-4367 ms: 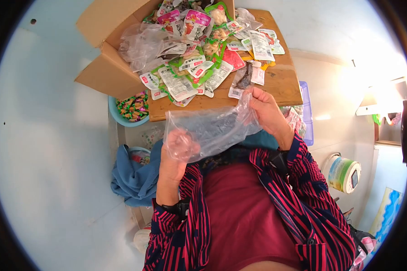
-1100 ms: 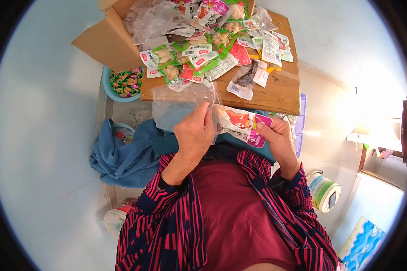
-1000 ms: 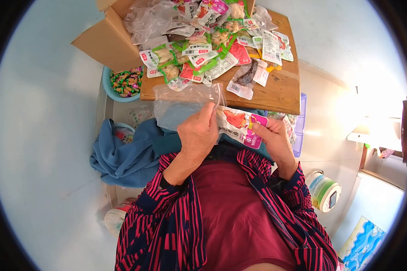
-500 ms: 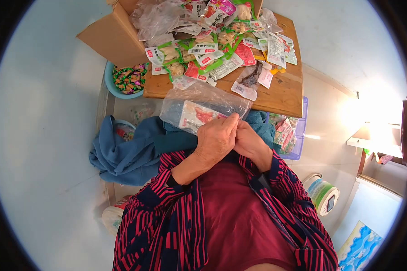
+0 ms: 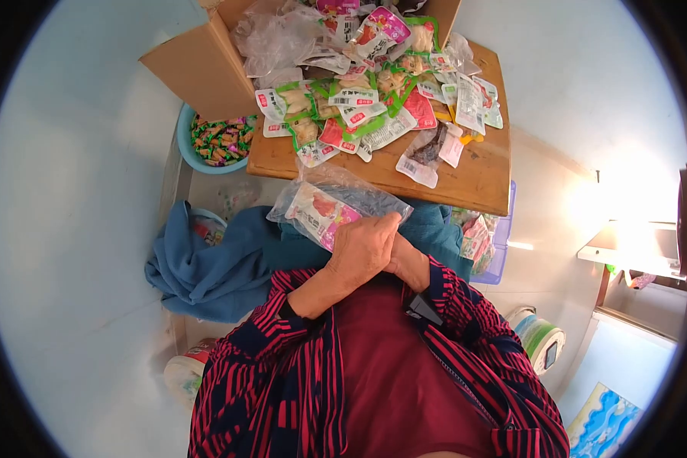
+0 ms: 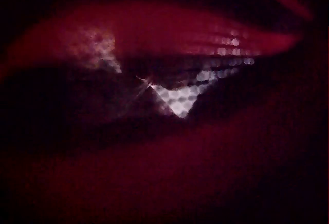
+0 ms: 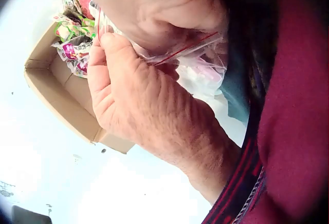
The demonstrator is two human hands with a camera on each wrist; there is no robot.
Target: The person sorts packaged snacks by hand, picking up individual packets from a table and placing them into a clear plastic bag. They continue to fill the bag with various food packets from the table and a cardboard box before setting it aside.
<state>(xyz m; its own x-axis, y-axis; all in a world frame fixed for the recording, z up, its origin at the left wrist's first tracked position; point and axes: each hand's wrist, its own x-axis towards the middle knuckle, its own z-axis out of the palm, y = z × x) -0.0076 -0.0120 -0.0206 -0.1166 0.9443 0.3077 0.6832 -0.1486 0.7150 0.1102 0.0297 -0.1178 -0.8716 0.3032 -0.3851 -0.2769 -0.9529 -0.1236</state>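
A clear plastic bag (image 5: pixel 374 200) holds a white and pink food packet (image 5: pixel 320 210) in the head view, below the table's front edge. My left hand (image 5: pixel 365 246) pinches the bag's mouth between thumb and fingers. Against it, partly hidden behind it, my right hand (image 5: pixel 408 263) also grips the bag's edge. In the right wrist view a red line runs along the bag's edge (image 7: pixel 180 52) between my left hand (image 7: pixel 149 100) and my right hand (image 7: pixel 154 8). The left wrist view is dark, with only reddish cloth (image 6: pixel 144 29) and a bright gap.
On the wooden table (image 5: pixel 336 174) lie many food packets (image 5: pixel 359 99) beside an open cardboard box (image 5: pixel 206 72). A blue basin of wrapped sweets (image 5: pixel 217 149) stands at the left, above a blue cloth (image 5: pixel 214 267). A purple basket (image 5: pixel 500 256) and a bucket (image 5: pixel 538 340) stand at the right.
The packet has gone from my right hand into the bag. My right hand has moved left to join my left hand at the bag's mouth, and both are now slightly lower.
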